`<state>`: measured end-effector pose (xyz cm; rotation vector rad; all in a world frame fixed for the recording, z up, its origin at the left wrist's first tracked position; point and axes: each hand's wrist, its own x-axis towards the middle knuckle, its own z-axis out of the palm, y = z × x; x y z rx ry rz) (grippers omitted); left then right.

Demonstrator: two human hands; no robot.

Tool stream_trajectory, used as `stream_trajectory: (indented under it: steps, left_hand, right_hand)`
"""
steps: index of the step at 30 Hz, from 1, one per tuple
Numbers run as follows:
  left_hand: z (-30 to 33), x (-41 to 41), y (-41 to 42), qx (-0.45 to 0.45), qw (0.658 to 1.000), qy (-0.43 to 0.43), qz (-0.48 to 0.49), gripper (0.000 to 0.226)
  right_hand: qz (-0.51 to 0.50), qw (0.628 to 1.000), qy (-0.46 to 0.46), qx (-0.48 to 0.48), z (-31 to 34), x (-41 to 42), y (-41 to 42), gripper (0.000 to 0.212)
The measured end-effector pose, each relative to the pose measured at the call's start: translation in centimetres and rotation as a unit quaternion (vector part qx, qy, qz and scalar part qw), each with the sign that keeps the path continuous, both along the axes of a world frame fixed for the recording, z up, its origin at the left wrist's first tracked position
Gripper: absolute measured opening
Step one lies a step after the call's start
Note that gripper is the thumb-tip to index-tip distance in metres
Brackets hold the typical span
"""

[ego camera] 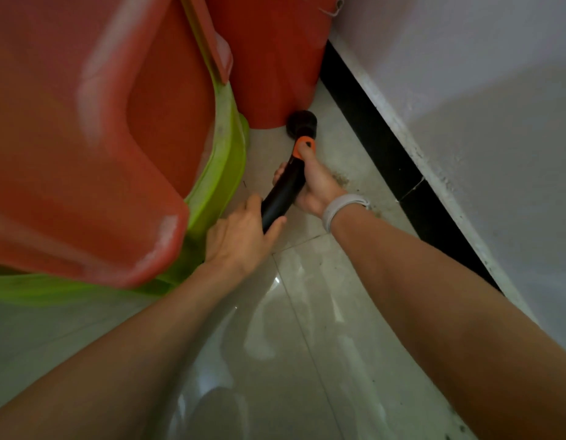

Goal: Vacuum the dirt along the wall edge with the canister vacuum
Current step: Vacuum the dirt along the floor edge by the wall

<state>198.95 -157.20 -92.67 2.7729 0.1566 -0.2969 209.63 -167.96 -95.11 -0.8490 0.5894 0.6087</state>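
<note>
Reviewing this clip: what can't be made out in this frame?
Head view only:
- Canister body: out of frame; only the black hose shows.
- Brush nozzle bristle contact with the floor: hidden by its own head.
- Left hand fingertips: behind the hose.
- Red container top: cut off by the edge.

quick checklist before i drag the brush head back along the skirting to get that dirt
1. Grip on the vacuum tube: right hand wraps it near the orange collar, left hand holds it lower down. Ok.
2. Brush head on the floor: appears down, at the foot of the red bin. Ok.
3. Brush over the dirt: the dirt lies behind the head, beside the right hand. Not ok.
4. Path along the black skirting: bare tile between head and dirt. Ok.
5. Suction running: cannot tell.
6. Room on the left: green tub sits close to the left hand. Ok, but tight.
</note>
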Motion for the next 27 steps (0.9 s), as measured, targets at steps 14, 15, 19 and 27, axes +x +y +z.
stream_trajectory:
  steps: [14,15,19,27]
  left_hand:
    - [-0.3,-5.8,0.9,-0.054,0.998,0.001,0.036,0.035]
    - [-0.3,-6.2,0.8,-0.051,0.998,0.007,0.035,0.035]
    - [-0.3,-8.2,0.4,-0.050,0.998,0.032,0.034,0.037]
    - [0.4,-13.2,0.2,-0.028,0.997,0.040,0.058,0.039]
  right_hand:
    - [0.063,0.998,0.021,0.002,0.3,-4.7,1.7,0.033]
    - [0.062,0.998,0.022,0.000,0.1,-5.2,1.7,0.034]
    - [0.068,0.997,0.022,0.026,0.0,-7.4,1.4,0.030]
    - [0.092,0.994,0.039,0.039,0.1,-11.8,2.1,0.031]
